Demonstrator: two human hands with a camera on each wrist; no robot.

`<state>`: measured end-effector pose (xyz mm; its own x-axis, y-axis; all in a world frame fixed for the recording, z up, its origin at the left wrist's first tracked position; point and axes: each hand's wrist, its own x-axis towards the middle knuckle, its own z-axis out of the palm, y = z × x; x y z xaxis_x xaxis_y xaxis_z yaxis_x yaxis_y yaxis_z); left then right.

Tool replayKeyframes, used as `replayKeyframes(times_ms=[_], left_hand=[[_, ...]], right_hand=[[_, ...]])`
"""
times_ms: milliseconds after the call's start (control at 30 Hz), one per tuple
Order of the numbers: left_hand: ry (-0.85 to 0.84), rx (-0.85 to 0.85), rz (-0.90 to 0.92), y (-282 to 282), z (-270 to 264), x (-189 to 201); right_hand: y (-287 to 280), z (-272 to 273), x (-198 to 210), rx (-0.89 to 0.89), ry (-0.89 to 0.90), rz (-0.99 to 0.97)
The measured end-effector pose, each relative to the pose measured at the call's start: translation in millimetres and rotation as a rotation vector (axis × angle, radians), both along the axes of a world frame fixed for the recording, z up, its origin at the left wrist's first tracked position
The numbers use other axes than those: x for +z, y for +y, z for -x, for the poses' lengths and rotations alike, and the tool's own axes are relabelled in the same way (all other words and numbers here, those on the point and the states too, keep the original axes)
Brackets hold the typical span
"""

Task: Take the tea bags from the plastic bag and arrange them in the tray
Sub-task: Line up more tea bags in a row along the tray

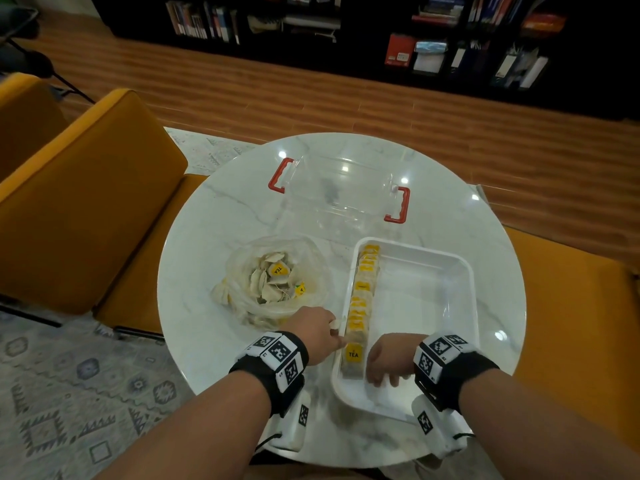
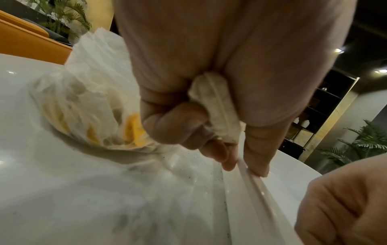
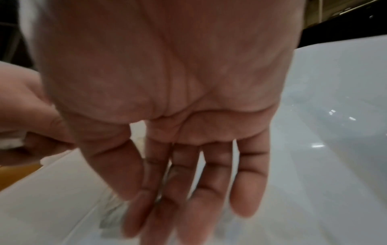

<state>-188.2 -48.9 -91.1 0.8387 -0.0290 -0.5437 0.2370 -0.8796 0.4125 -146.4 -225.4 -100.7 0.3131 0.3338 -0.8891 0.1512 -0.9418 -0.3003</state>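
A clear plastic bag [image 1: 273, 278] full of tea bags lies on the round table, left of the white tray [image 1: 446, 271]. A row of tea bags [image 1: 362, 306] with yellow tags lines the tray's left wall. My left hand [image 1: 317, 332] is at the tray's left rim [image 2: 257, 180], thumb and finger touching it, and it holds a crumpled tea bag [image 2: 215, 107] in its curled fingers. The bag [image 2: 87, 102] lies behind that hand. My right hand [image 1: 384, 367] is inside the tray, right of the nearest tea bag [image 1: 353, 358], with its fingers [image 3: 209, 187] straight and pointing down at the tray floor.
A clear plastic lid with red handles [image 1: 339, 192] lies at the table's far side. Orange seats [image 1: 86, 202] flank the table [image 1: 207, 341], and dark bookshelves [image 1: 450, 36] stand beyond the wooden floor. Most of the tray's right part is bare.
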Motion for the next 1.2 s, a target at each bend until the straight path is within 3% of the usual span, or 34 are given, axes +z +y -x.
replayKeyframes(times_ms=[67,367,433,500,567,667,800,1000,1100,1200], left_hand=[[0.002,-0.002,-0.011,-0.5,-0.4,-0.2],[-0.032,0.032,0.03,3.8,-0.4,-0.8],[-0.037,0.244,0.274,10.8,-0.3,2.7],[0.041,0.651,0.745,19.0,-0.4,10.2],[0.142,0.95,1.177,26.8,-0.1,18.6],[0.218,1.108,1.495,35.0,-2.0,30.5],[0.235,1.129,1.615,37.5,-2.7,39.2],[0.216,1.183,1.683,39.4,-5.1,50.7],[0.195,1.149,1.599,37.8,-5.6,53.7],[0.176,1.18,1.504,37.4,-6.8,51.6]], right_hand=[[4.2,4.8,0.7,0.006,0.046,-0.045],[10.0,6.2,2.6,0.054,-0.05,-0.1],[8.5,1.6,16.1,0.074,-0.091,-0.123],[9.9,-5.2,32.9,0.045,-0.192,-0.226],[15.2,-10.3,47.3,-0.048,-0.362,-0.37],[31.4,-10.4,67.6,-0.236,-0.569,-0.656],[50.3,-8.6,77.5,-0.158,-0.661,-0.889],[60.8,-10.2,68.3,0.026,-0.751,-0.901],[66.1,-10.1,69.8,0.019,-0.845,-0.917],[70.3,-10.8,81.0,-0.037,-0.783,-0.901]])
